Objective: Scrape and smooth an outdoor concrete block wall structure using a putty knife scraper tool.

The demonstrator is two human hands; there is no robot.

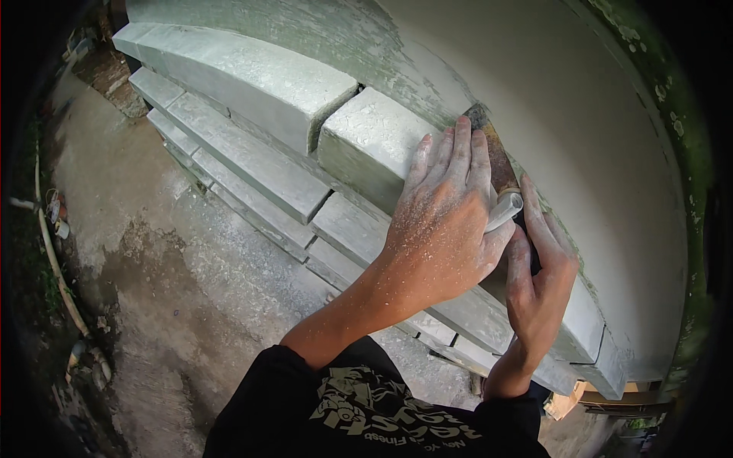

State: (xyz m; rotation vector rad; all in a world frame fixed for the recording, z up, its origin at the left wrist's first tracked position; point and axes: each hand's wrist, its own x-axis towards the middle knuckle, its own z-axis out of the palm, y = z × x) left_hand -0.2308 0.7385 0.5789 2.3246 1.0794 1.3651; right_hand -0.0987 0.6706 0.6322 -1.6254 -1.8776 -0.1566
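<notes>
My left hand [443, 206], coated in white dust, lies over a pale block [374, 137] with its fingers stretched together. Its fingertips meet the edge of a rusty flat-bladed tool [496, 156]. Between its thumb and palm sits a short pale tube [505, 211], open end outward; the rest is hidden under the hand. My right hand [542, 267], also dusty, is curled round the tool's dark handle, mostly hidden, with the index finger laid along it. The blade points away from me, lying against the smooth pale wall face [580, 153] beside the block.
Stepped rows of grey-white blocks [252, 76] run from far left to lower right, gaps between them. A stained concrete floor [168, 282] lies below at left. A long pole or pipe [53, 259] borders it. A mossy green edge [687, 153] curves along the right.
</notes>
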